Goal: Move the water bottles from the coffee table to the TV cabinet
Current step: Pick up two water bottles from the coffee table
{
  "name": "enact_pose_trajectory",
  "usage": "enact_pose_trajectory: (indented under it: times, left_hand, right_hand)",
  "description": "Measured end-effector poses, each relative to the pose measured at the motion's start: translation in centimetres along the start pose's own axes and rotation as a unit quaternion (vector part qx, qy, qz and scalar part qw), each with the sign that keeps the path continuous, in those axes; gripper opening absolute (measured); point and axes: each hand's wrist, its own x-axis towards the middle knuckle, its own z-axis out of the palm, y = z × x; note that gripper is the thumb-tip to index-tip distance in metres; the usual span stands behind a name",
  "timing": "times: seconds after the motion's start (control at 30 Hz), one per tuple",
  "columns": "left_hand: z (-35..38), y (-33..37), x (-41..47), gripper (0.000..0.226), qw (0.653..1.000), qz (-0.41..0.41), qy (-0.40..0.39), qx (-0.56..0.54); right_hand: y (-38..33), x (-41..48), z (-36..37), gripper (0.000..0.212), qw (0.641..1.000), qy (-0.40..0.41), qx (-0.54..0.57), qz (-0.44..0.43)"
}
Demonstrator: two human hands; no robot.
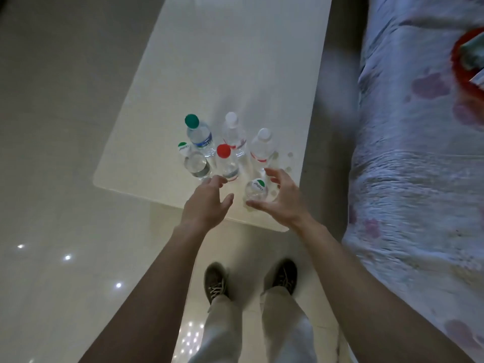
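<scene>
Both hands spread wide, holding nothing: the right hand [281,196] cups around the nearest bottle [256,192], the left hand [207,199] nears the red-capped bottle [225,163]. Four more stand beyond on the table [222,61]. Clear plastic, likely slick; grip mid-body. Fill levels unclear; cabinet unseen.

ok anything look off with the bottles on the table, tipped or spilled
Nothing stands out. All six bottles stand upright and capped in a cluster near the coffee table edge, with no clear spill. The left hand and right hand are open, holding nothing.
</scene>
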Motion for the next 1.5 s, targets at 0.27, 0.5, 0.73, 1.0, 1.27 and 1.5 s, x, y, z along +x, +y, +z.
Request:
enact_pose_trajectory:
  times: [0.27,0.5,0.73,1.0,1.27,1.5]
  left_hand:
    - [3.6,-2.4,4.7,0.062,0.998,-0.029,0.029,-0.052]
    - [4.6,-2.9,8.1,0.087,0.982,-0.036,0.096,-0.158]
    - [6.2,-2.4,10.4,0.080,0.961,-0.011,0.131,-0.242]
    - [8.1,-4.1,11.2,0.070,0.955,-0.008,0.169,-0.245]
    - [5.3,-2.8,6.8,0.069,0.951,-0.002,0.188,-0.246]
    - [-1.5,0.8,-0.7,0.073,0.942,0.041,0.203,-0.264]
  right_hand:
    - [4.6,2.6,4.7,0.096,0.999,0.036,0.025,0.022]
    - [6.0,4.3,7.2,0.074,0.996,0.075,0.044,0.007]
    - [7.2,4.7,8.5,0.068,0.992,0.118,0.029,0.018]
    - [7.4,5.5,9.2,0.067,0.990,0.131,0.055,0.019]
    - [2.5,5.2,6.2,0.076,0.985,0.136,0.102,-0.009]
    - [-4.8,1.0,0.8,0.072,0.985,0.126,0.108,-0.046]
